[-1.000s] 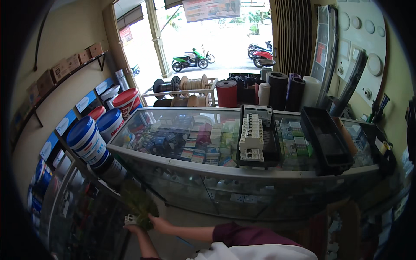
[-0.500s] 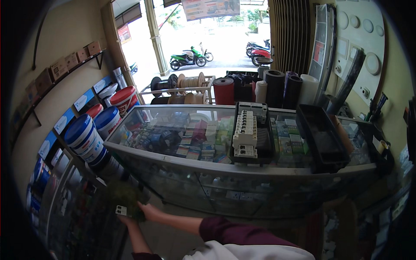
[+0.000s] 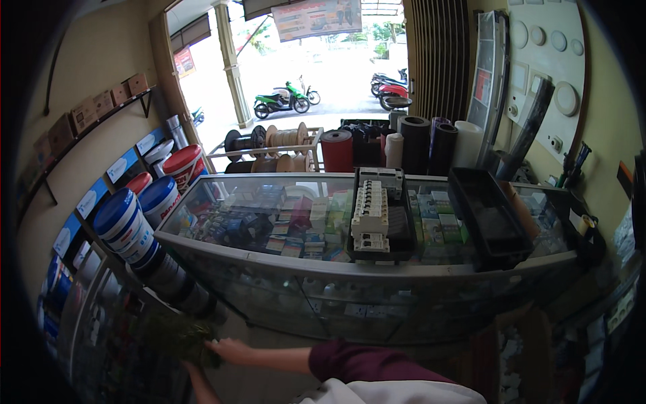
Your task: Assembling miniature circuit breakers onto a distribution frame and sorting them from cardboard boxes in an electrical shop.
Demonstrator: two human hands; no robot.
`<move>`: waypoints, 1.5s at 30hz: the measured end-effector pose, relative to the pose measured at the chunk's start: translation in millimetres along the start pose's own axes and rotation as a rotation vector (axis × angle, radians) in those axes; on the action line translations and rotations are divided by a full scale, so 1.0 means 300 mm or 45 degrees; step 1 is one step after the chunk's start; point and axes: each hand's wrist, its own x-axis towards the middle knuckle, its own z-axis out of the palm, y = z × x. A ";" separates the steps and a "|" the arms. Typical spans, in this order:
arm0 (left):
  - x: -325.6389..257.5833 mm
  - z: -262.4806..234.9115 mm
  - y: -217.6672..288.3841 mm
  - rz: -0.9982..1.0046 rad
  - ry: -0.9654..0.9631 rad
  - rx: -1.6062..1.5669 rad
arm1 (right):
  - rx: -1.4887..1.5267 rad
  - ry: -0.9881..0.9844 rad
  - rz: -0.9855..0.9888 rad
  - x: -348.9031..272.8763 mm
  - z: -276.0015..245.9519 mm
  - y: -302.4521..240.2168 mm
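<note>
At the lower left my right hand (image 3: 229, 351) reaches across, its fingers closed at the edge of a dark green, crumpled-looking thing (image 3: 185, 338) whose kind I cannot make out. My left hand (image 3: 191, 371) is just below it; its fingers are hidden in shadow and behind the green thing. Both hands are beside a dark glass-fronted cabinet (image 3: 101, 340). On the glass counter (image 3: 269, 255) ahead, a row of white circuit breakers (image 3: 369, 207) sits in a black tray (image 3: 402, 236).
A second black tray (image 3: 490, 219) lies on the counter's right part. Paint buckets (image 3: 124, 225) are stacked at the left. Behind the counter stand cable spools (image 3: 286, 137) and upright rolls (image 3: 336, 149). An open cardboard box (image 3: 545, 350) with small white pieces is at the lower right.
The small white piece with two dark squares by my left hand is no longer visible. My hands have moved slightly down, and the view has shifted a little.
</note>
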 end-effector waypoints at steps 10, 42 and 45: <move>0.179 -0.373 0.017 0.656 0.020 0.606 | 0.184 -0.122 0.033 0.013 0.089 0.046; 0.012 0.181 -0.094 -0.504 -0.272 -0.243 | -0.159 0.787 0.892 0.172 -0.710 0.367; 0.034 0.326 -0.138 -0.643 -0.374 -0.231 | -0.371 0.750 1.165 0.164 -0.744 0.460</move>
